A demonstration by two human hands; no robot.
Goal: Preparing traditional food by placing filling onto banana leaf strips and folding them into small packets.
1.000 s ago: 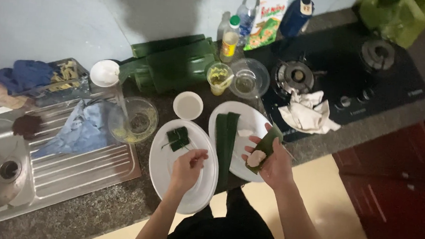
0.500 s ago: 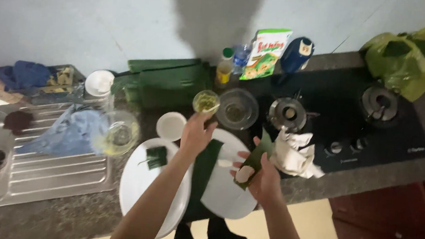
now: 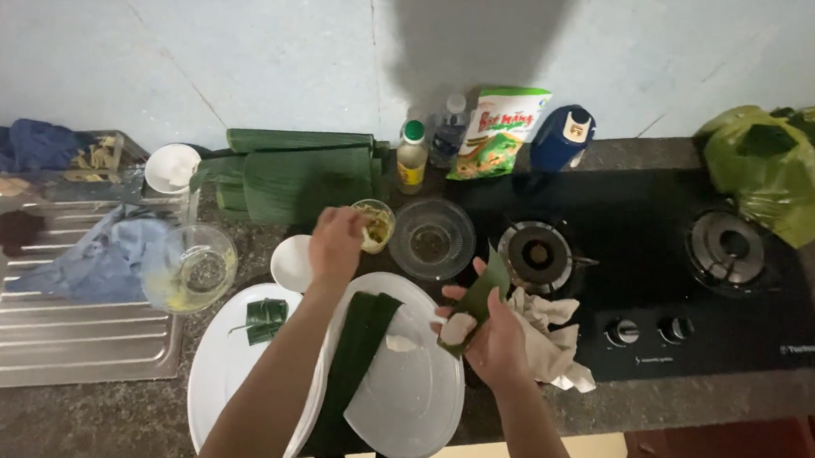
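Observation:
My right hand [image 3: 495,338] holds a green leaf [image 3: 479,296] folded into a cone with white dough showing inside it, just right of a white plate [image 3: 414,402]. A strip of green leaf [image 3: 352,359] lies across that plate. My left hand [image 3: 337,245] reaches forward to a small glass cup [image 3: 374,225] of yellow filling, fingers at its rim. A second white plate [image 3: 225,379] on the left carries one wrapped leaf parcel [image 3: 266,317].
Stacked green leaves [image 3: 287,173], a glass bowl [image 3: 432,236], bottles and a packet stand at the back. A black gas stove [image 3: 653,265] with a crumpled cloth [image 3: 553,340] is right. A steel sink [image 3: 1,296], glass bowl [image 3: 193,267] and small white bowl [image 3: 290,261] are left.
My left hand left the left plate and reached forward to the small glass cup. My right hand kept the leaf cone. The view shifted so everything sits lower in frame.

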